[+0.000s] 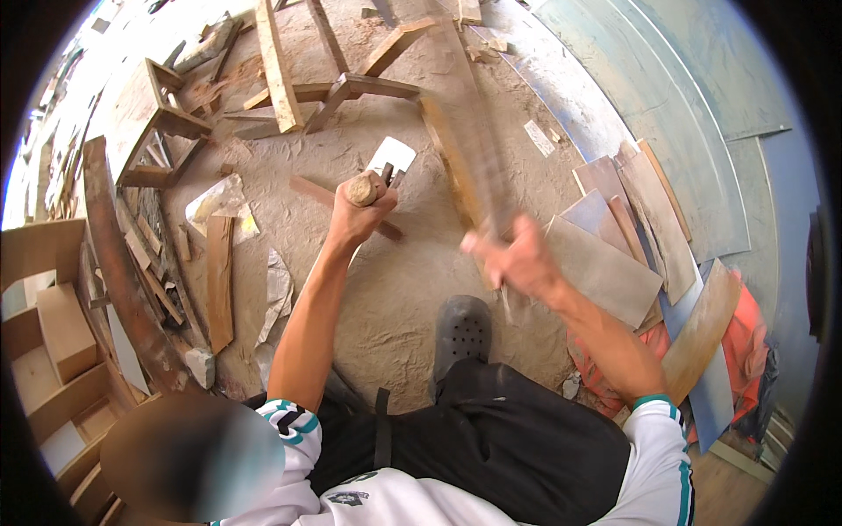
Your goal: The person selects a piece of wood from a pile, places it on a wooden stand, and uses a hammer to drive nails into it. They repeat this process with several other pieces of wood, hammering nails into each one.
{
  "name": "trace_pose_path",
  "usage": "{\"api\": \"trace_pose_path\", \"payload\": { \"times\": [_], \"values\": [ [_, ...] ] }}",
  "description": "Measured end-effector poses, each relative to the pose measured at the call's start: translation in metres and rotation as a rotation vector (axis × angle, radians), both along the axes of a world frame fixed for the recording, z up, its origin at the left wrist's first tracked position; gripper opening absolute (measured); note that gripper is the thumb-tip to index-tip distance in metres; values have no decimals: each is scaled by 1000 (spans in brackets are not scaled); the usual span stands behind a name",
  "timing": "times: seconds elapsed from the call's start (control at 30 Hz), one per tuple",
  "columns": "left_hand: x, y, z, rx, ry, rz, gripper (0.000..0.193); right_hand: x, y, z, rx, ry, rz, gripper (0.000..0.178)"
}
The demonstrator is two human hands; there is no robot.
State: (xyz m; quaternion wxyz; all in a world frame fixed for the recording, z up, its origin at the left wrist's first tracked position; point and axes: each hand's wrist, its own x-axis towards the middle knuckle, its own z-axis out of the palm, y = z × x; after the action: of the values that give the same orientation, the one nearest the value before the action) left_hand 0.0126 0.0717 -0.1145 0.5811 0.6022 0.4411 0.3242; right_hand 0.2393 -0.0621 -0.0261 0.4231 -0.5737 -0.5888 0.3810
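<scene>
Our left grip (pixel 364 206) is closed on a hatchet (pixel 386 171), right grip (pixel 513 254) closed on a blurred plank (pixel 469 149); trimming looks barely begun

One wooden-handled metal trowel (pixel 381 171); one long blurred wooden plank (pixel 469 158); one black perforated rubber clog (pixel 462 331); two hands.
</scene>
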Motion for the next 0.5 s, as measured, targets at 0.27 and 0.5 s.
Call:
{"api": "trace_pose_path", "payload": {
  "times": [0.27, 0.5],
  "values": [
    [-13, 0, -18, 70, -117, -67, 30, 20, 20, 19, -488, 590, -155, 17],
    [-11, 3, -18, -44, -141, -46, 29, 2, 16, 25, -651, 115, 112, 35]
  ]
}}
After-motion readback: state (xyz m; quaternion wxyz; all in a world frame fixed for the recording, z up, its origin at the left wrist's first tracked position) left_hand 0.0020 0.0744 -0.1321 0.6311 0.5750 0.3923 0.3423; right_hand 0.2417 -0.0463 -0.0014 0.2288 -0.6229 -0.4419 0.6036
